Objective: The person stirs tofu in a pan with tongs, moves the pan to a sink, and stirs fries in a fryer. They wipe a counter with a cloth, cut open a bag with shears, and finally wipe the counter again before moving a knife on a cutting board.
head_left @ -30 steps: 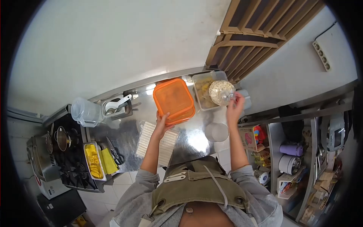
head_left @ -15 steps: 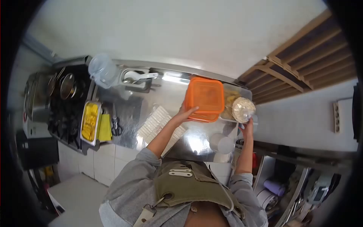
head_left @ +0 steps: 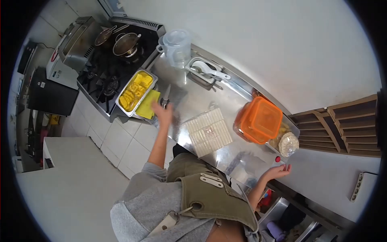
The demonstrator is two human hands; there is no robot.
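Note:
My left hand (head_left: 162, 113), slightly blurred, is at the handles of the scissors (head_left: 165, 99), whose blades point away from me. Its thumb and fingers look apart, and I cannot make out whether they touch the handles. Beside it lies a folded yellow-green cloth (head_left: 147, 104). My right hand (head_left: 276, 172) hovers palm up over the counter's right front edge, fingers loosely bent and holding nothing. Close to it is a red cap (head_left: 277, 159) on a clear bottle. Orange-lidded containers (head_left: 267, 121) stand behind, next to a clear-wrapped pale round bundle (head_left: 289, 144).
A wrapped pack of white ribbed strips (head_left: 209, 131) lies mid-counter. A metal tray (head_left: 117, 101) of yellow slices sits by the stove (head_left: 96, 78), which holds pans. A plastic jug (head_left: 177, 50) and a small metal pan with a white spoon (head_left: 207, 69) line the wall.
My view has turned left. My left hand has let go of the orange-lidded container and moved left to the scissors. My right hand has come off the wrapped bundle.

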